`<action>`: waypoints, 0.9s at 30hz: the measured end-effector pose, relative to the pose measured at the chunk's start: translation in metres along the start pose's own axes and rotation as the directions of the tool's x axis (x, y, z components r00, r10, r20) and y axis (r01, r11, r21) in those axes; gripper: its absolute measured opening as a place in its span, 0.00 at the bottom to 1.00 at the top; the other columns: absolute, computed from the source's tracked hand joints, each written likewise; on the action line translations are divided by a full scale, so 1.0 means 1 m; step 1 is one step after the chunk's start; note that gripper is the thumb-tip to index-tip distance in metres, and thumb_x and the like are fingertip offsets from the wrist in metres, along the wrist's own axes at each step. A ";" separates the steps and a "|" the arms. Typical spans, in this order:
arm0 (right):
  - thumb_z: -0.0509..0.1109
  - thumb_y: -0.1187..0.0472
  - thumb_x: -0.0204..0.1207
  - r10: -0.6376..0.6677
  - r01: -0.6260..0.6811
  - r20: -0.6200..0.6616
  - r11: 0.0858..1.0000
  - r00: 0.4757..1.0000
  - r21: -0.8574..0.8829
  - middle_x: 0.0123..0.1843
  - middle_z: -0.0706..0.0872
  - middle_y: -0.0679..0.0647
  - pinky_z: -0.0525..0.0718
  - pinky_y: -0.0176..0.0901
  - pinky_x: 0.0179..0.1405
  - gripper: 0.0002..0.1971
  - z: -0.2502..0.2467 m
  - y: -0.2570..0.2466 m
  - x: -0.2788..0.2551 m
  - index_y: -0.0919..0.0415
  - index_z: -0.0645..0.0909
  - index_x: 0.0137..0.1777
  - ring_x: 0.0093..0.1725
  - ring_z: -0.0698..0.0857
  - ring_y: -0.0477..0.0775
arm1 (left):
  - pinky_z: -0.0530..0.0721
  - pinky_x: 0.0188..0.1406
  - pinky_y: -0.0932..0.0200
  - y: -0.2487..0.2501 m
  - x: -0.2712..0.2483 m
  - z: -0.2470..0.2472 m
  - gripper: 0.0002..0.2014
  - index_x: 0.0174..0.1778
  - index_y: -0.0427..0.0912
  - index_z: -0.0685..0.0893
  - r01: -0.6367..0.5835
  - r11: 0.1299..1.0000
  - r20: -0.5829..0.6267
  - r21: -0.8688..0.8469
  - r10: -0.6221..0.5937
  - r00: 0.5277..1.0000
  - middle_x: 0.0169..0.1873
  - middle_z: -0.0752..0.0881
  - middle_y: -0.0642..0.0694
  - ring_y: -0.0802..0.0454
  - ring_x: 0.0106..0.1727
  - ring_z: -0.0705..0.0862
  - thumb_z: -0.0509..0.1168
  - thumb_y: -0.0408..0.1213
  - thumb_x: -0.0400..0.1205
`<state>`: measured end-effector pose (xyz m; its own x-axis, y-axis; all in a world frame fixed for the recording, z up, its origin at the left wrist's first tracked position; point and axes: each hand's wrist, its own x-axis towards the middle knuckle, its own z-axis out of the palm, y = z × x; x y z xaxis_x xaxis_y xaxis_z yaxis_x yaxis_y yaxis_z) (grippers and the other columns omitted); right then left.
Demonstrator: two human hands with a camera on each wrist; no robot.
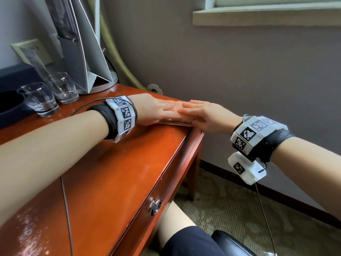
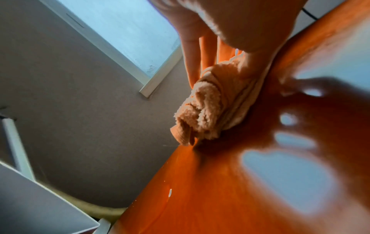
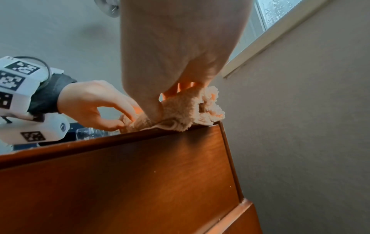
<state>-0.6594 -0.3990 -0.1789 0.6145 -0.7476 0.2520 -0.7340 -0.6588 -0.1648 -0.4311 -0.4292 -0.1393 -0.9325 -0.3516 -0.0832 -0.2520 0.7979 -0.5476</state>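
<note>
Head view, cloth: a pale peach terry cloth (image 1: 173,108) is seen at the far right corner of the glossy red-brown wooden surface (image 1: 129,163); it is almost wholly covered by both hands
Head view, left hand: the left hand (image 1: 156,111) is laid palm down on the cloth
Head view, right hand: the right hand (image 1: 208,117) is held with its wrist off the surface's right edge; its fingers (image 1: 190,109) are kept straight and together, laid over the left fingertips and the cloth
Head view, glasses: two clear drinking glasses (image 1: 39,100) are stood side by side at the far left, well apart from the hands
Left wrist view, cloth: the cloth (image 2: 212,107) is bunched in folds on the surface (image 2: 220,190) at its edge; it is pressed under the left hand (image 2: 250,23)
Right wrist view, left hand: the fingers (image 3: 120,121) of the left hand (image 3: 94,101) are curled, and with the thumb they are pinched on the cloth's end
Right wrist view, right hand: the right hand (image 3: 180,47) is pressed down on the cloth (image 3: 186,110); the cloth is heaped at the corner, touching the edge
</note>
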 end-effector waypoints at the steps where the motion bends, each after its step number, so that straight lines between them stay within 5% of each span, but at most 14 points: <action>1: 0.61 0.61 0.82 0.049 -0.048 0.067 0.999 0.997 -0.016 0.82 0.64 0.49 0.61 0.55 0.80 0.25 -0.002 0.001 0.003 0.47 0.67 0.78 0.82 0.59 0.60 | 0.87 0.31 0.47 0.000 0.000 -0.001 0.18 0.64 0.43 0.78 0.066 0.997 0.053 -0.045 -0.063 0.997 0.62 0.83 0.36 0.35 0.45 0.88 0.58 0.36 0.77; 3: 0.59 0.56 0.83 0.128 -0.123 0.168 0.992 0.977 -0.036 0.84 0.56 0.49 0.55 0.55 0.82 0.23 -0.006 0.003 0.007 0.40 0.67 0.77 0.84 0.52 0.61 | 0.85 0.52 0.42 -0.002 0.000 -0.002 0.17 0.66 0.44 0.77 0.189 0.973 0.133 -0.130 -0.172 0.976 0.73 0.72 0.34 0.34 0.60 0.83 0.57 0.36 0.81; 5: 0.60 0.57 0.83 0.139 -0.131 0.194 0.990 0.971 -0.054 0.85 0.55 0.54 0.59 0.51 0.80 0.23 -0.007 0.005 0.011 0.39 0.68 0.76 0.82 0.58 0.62 | 0.79 0.63 0.47 -0.003 0.001 -0.001 0.22 0.75 0.52 0.69 0.328 0.940 0.308 -0.094 -0.285 0.908 0.81 0.57 0.38 0.38 0.70 0.76 0.56 0.36 0.84; 8: 0.61 0.59 0.83 0.123 -0.104 0.206 0.990 0.971 -0.100 0.84 0.58 0.57 0.66 0.49 0.76 0.23 -0.009 0.005 0.017 0.39 0.69 0.76 0.77 0.66 0.64 | 0.79 0.63 0.48 -0.004 0.009 0.001 0.24 0.78 0.58 0.61 0.364 0.929 0.406 -0.059 -0.311 0.859 0.82 0.54 0.40 0.38 0.70 0.75 0.52 0.36 0.86; 18: 0.57 0.63 0.84 0.174 -0.149 0.211 0.980 0.962 -0.129 0.84 0.57 0.57 0.65 0.52 0.76 0.24 0.001 0.024 0.051 0.38 0.69 0.76 0.78 0.64 0.64 | 0.78 0.56 0.47 -0.027 0.026 0.019 0.24 0.75 0.58 0.61 0.419 0.907 0.466 -0.039 -0.354 0.811 0.74 0.62 0.37 0.35 0.64 0.78 0.55 0.33 0.85; 27: 0.60 0.57 0.83 0.179 -0.167 0.149 0.982 0.973 -0.085 0.82 0.63 0.53 0.66 0.47 0.76 0.21 0.002 0.023 0.051 0.36 0.71 0.73 0.79 0.67 0.60 | 0.80 0.54 0.47 -0.021 0.023 0.014 0.20 0.66 0.53 0.69 0.470 0.866 0.416 -0.172 -0.369 0.831 0.59 0.73 0.43 0.43 0.54 0.79 0.57 0.29 0.81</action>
<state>-0.6443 -0.4520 -0.1721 0.5097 -0.8572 0.0735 -0.8483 -0.5149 -0.1233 -0.4439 -0.4612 -0.1408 -0.5745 -0.7903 -0.2131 -0.7012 0.6095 -0.3700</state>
